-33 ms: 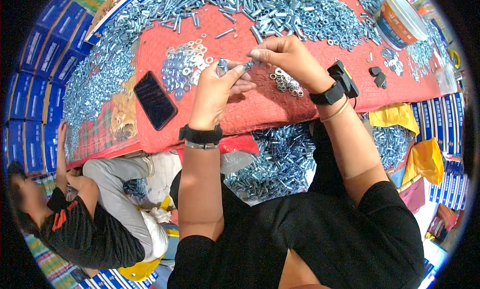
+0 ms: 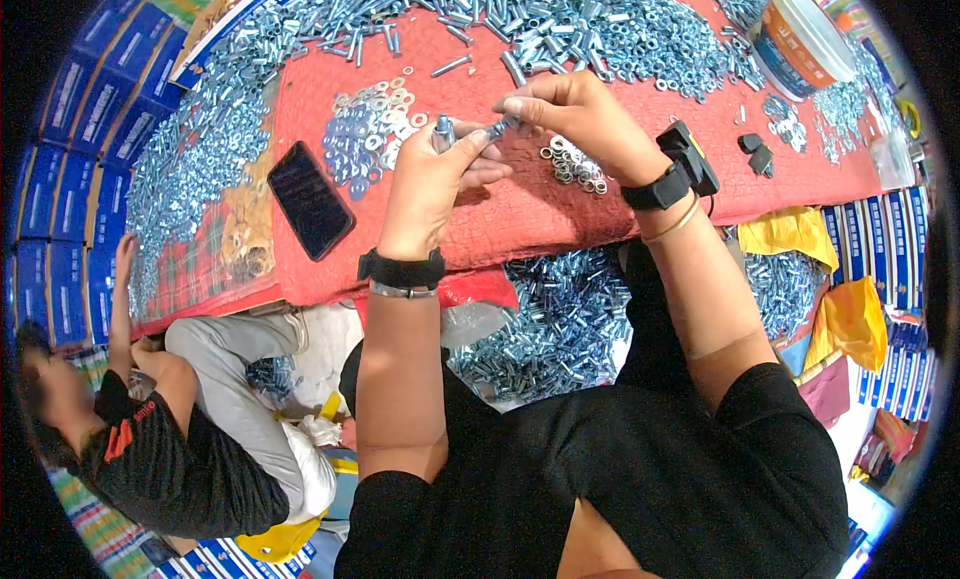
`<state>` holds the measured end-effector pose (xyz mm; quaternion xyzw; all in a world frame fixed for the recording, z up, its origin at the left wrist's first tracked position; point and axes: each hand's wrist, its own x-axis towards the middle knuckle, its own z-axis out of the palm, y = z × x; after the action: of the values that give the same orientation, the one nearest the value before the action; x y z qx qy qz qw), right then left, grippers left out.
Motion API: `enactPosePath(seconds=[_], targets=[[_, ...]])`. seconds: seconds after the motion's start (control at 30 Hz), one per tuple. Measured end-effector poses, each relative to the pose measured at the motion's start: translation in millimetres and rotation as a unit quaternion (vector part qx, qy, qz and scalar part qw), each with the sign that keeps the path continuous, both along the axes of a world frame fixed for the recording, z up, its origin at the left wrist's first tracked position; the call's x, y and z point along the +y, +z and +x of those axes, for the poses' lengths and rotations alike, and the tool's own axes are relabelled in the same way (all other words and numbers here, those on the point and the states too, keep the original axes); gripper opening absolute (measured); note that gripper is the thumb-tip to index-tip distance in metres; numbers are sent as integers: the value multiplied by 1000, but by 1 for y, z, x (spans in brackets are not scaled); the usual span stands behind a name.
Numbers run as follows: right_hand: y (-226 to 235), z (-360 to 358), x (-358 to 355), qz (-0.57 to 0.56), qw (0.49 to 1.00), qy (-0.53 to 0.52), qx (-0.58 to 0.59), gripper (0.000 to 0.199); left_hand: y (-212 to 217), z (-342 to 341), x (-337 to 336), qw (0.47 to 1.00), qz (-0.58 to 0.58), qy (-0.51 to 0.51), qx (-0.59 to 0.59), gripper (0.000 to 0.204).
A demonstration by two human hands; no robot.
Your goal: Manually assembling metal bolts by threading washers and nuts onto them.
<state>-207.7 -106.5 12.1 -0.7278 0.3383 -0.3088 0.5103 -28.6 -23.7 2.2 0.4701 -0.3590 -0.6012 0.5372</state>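
My left hand [image 2: 428, 184] is closed around a silvery metal anchor bolt [image 2: 444, 133] whose end stands up beside the thumb. A second small bolt-like piece [image 2: 499, 129] sticks out between the left thumb and fingers, pointing at my right hand [image 2: 580, 117]. The right thumb and forefinger are pinched together right at that piece's end; anything between them is too small to make out. Flat washers [image 2: 372, 139] lie in a loose pile left of my left hand. Under my right hand is a small heap of metal rings [image 2: 574, 167].
Heaps of bolts and sleeves [image 2: 420, 9] cover the far side of the red-covered table [image 2: 480, 224]. A phone [image 2: 310, 201] lies at the left, a white bucket [image 2: 805, 44] stands far right. More metal pieces [image 2: 565, 324] are below the near edge. Another person [image 2: 180, 459] sits at the left.
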Motion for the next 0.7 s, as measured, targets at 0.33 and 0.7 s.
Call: enactPosePath(seconds=[0.33, 0.7], targets=[[9, -7, 0, -8, 1000, -12, 16, 44, 1, 0, 1, 1000, 0, 13, 14, 13], [9, -15, -1, 65, 997, 36, 21, 45, -6, -4, -1, 1000, 13, -5, 21, 14]])
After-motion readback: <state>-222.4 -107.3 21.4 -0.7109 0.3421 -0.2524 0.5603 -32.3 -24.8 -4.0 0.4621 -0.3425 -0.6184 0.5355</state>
